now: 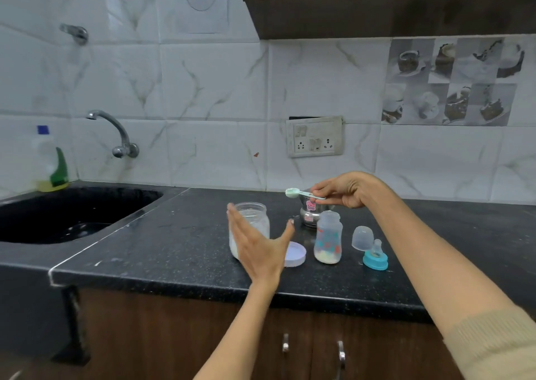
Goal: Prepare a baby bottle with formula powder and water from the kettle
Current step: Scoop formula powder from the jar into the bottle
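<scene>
The right hand (345,189) pinches the scoop (301,194) level above the open bottle (328,239) – likely to keep powder in. The left hand (258,244), fingers straight and spread, hovers before the powder jar (251,220) on the tabletop (174,249), ready to steady it.

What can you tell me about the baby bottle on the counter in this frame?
The baby bottle is small, of clear plastic, printed with teal and red shapes. It stands upright on the dark speckled counter, open, its threaded neck bare. A layer of whitish powder lies at its bottom. Neither hand touches it. Its clear cap and blue-ringed teat sit apart to its right, a steel pot behind it.
</scene>
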`<state>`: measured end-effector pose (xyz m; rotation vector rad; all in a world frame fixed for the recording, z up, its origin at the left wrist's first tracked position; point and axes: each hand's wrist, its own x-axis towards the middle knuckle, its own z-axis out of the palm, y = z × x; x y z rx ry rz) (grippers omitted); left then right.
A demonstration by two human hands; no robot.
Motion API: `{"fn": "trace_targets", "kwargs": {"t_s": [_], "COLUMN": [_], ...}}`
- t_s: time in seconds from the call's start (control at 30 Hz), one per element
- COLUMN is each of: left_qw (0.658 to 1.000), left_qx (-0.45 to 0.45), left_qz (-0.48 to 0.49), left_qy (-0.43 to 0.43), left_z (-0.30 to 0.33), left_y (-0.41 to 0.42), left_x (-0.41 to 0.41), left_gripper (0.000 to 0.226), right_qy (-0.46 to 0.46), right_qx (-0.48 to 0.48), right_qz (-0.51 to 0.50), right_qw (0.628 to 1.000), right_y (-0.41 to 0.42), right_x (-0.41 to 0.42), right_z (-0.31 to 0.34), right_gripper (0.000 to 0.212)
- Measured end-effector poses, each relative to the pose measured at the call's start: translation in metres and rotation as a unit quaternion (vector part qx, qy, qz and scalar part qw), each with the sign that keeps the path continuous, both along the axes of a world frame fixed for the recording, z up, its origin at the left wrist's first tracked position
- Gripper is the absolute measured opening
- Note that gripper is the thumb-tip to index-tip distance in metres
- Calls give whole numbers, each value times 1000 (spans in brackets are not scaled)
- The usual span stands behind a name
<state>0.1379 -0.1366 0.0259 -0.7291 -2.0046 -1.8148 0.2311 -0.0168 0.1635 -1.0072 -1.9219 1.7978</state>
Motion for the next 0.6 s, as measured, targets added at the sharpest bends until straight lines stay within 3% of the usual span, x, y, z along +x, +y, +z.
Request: {"fn": "trace_targets", "kwargs": {"t_s": [0.13, 0.27, 0.4, 0.53, 0.6], "left_qw": [988, 972, 968, 972, 973], "left_qx": [-122, -182, -195, -185, -179], "left_qz": [-33, -118, -140, -126, -123], "left_qy": [-88, -93, -78, -74, -75], "left_z": [-11, -18, -24, -29, -31], "left_y": [-32, -36, -28, -25, -25], "left_x": [-40, -58, -64, -67, -68], "left_gripper": [141, 145, 130, 105, 101], "right_qy": [1, -9, -71, -117, -118], "right_qx": [-5, -11, 70, 128, 163], "right_qz": [36, 49, 15, 0, -15], "right_qw": [999, 999, 995, 985, 979], "right_y": [-21, -31, -33, -37, -34], "right_x": [-40, -73, -97, -112, -119], "right_z": [-7, -15, -18, -15, -15], "right_gripper": [39, 14, 19, 5, 10]}}
